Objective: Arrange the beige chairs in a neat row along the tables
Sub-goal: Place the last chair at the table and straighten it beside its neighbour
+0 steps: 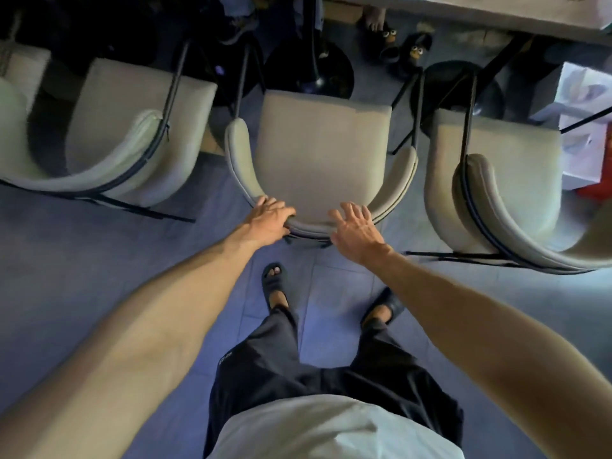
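Gripping the curved backrest of the middle beige chair (323,150), my left hand (270,218) curls over its rim; my right hand (356,231) hovers splayed beside. Next, presumably: both hands clamp, then slide it tableward (463,11), level with its neighbours.

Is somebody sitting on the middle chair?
No, the middle chair has a bare beige seat, and only the person's left hand is wrapped over its curved backrest, while the right hand hovers open.
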